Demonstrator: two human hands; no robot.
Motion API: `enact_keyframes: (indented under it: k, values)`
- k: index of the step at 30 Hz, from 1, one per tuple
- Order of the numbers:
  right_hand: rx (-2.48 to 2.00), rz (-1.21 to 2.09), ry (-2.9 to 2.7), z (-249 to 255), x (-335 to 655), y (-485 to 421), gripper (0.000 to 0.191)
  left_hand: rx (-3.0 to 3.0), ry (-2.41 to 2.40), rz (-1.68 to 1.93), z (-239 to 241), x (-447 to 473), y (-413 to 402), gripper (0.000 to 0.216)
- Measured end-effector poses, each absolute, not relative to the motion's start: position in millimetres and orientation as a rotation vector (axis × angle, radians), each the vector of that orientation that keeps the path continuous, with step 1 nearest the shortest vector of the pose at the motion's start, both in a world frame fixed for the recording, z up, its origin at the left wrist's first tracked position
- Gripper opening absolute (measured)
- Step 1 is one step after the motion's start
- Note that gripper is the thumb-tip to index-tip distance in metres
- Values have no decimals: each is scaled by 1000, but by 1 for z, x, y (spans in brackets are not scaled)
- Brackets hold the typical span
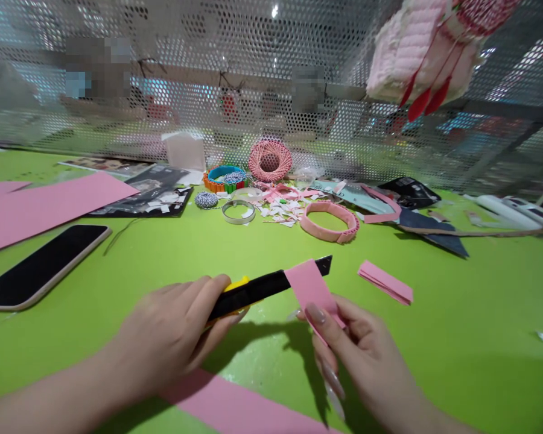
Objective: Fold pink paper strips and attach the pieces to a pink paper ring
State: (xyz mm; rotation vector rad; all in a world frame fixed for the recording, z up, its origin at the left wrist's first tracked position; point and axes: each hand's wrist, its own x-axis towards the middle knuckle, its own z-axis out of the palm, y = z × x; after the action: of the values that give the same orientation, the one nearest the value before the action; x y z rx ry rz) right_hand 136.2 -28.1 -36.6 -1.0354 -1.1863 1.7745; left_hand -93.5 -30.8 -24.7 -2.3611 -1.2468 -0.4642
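Note:
My left hand (176,322) is wrapped round the handle of a yellow and black utility knife (253,289), its blade extended to the right. A small pink paper strip (310,289) lies across the blade, with the dark tip showing beyond it. Pinched between thumb and fingers, the strip's lower end is in my right hand (357,349). Below the hands a longer pink paper strip (235,401) lies on the green table, partly hidden by my left forearm. A small stack of cut pink pieces (385,282) rests to the right of the knife tip.
A phone (45,265) and a large pink sheet (54,208) lie at left. Farther back are a pink ring band (329,222), paper scraps (283,211), a roll of tape (238,211) and a pink wound ring (270,160). A perforated metal screen (253,90) stands behind.

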Motion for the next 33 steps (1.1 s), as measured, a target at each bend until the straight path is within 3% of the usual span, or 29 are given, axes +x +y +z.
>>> enact_keyframes:
  k: [9,20,26,33]
  values:
    - [-1045,1704,-1286,-38,145,-21,41,-2368,-1234,-440,-20,-99,-23,27]
    - [-1018,1858,-1165,-45,135,-28,35,-2448,-1233,-512,-28,-91,-35,27]
    - [-1039,1773,-1198,-44,138,-27,32,-2348,-1253,-462,-28,-94,-33,29]
    - [-1037,1774,-1192,-40,138,-23,39,-2353,-1237,-422,-26,-97,-23,28]
